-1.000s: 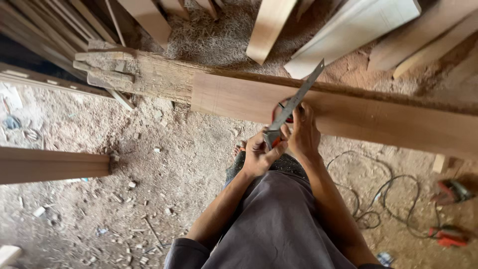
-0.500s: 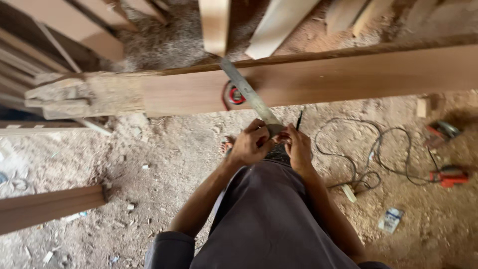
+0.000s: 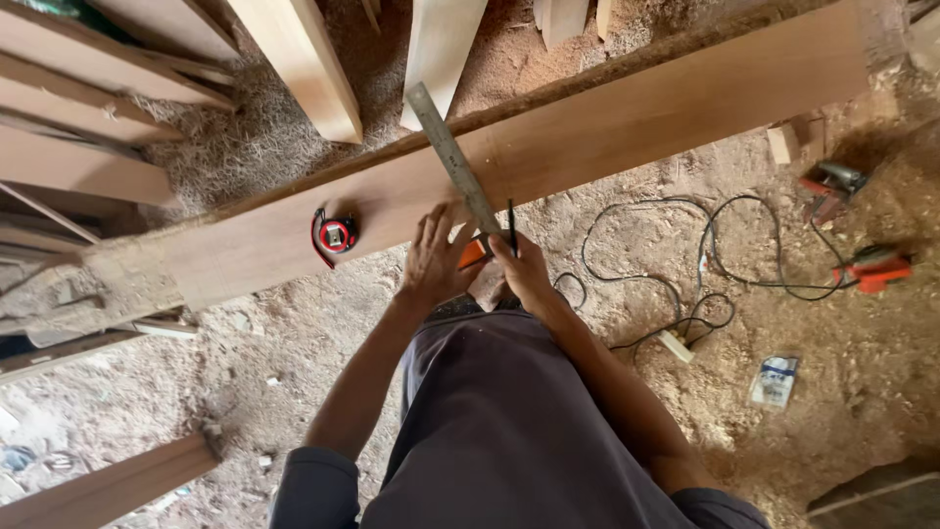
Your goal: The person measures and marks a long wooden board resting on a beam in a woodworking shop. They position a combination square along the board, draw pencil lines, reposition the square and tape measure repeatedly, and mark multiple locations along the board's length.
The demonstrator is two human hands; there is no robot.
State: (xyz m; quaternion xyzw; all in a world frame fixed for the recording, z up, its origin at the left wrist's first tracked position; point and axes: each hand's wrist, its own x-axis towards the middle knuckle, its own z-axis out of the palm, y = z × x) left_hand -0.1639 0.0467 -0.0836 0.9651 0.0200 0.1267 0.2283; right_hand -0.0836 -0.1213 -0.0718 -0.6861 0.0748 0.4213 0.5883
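Observation:
A long reddish-brown plank (image 3: 607, 127) runs across the view on a slant. A metal try square (image 3: 452, 159) with an orange stock lies across it. My left hand (image 3: 436, 257) presses the square's stock down at the plank's near edge, fingers spread. My right hand (image 3: 524, 269) grips a dark pencil (image 3: 511, 225) upright against the blade's right side. A red and black tape measure (image 3: 335, 235) rests on the plank, left of my left hand.
Pale boards (image 3: 299, 64) lean beyond the plank over sawdust. More boards are stacked at the left (image 3: 78, 162). Black cable (image 3: 705, 284) loops on the dirt floor at right, near two orange power tools (image 3: 874, 266). Another board end (image 3: 108, 485) lies bottom left.
The square came down from mid-air and now lies flat across the plank. My hands lowered onto the plank's edge, and the view shifted right.

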